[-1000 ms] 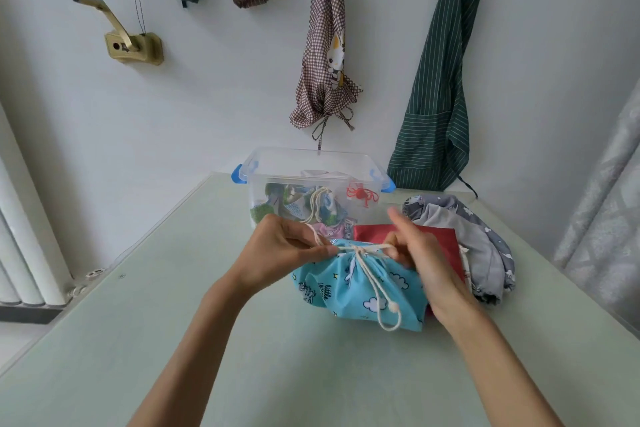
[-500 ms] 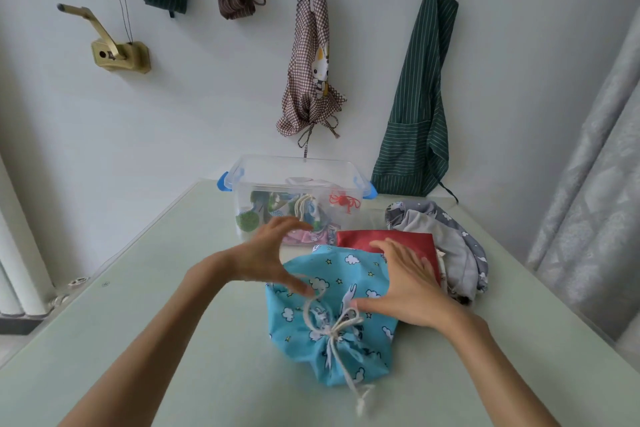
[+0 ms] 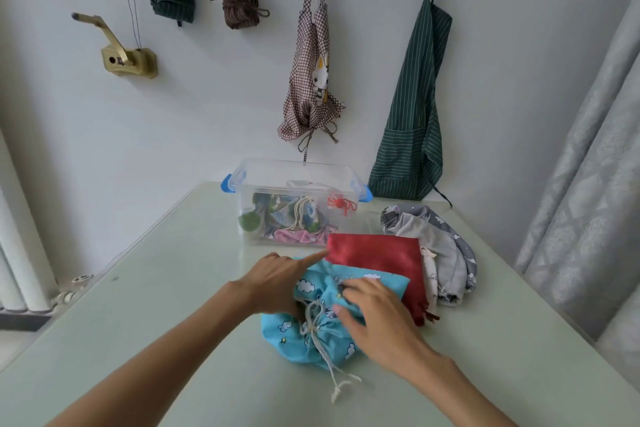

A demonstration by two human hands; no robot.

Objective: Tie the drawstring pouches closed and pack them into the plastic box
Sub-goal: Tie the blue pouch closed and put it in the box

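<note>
A blue cloud-print pouch (image 3: 289,333) lies on the table in front of me, its neck cinched by a knotted white drawstring (image 3: 330,369) that trails toward me. My left hand (image 3: 277,282) presses on the pouch's upper left side with its fingers stretched out. My right hand (image 3: 379,314) grips the bunched fabric on the right between thumb and curled fingers. A flat red pouch (image 3: 375,253) lies just behind, partly under the blue one. The clear plastic box (image 3: 301,168) with blue latches stands further back and holds several tied pouches.
Grey printed pouches (image 3: 446,253) are piled right of the red one. Aprons (image 3: 412,135) and bundled cloth hang on the wall behind the box. A curtain (image 3: 588,184) hangs at the right table edge. Pale green tabletop (image 3: 156,305) spreads to the left.
The knot was finished and the pouch laid down with its neck toward me. Both hands moved from the cord onto the pouch body, and the right hand now gathers the fabric.
</note>
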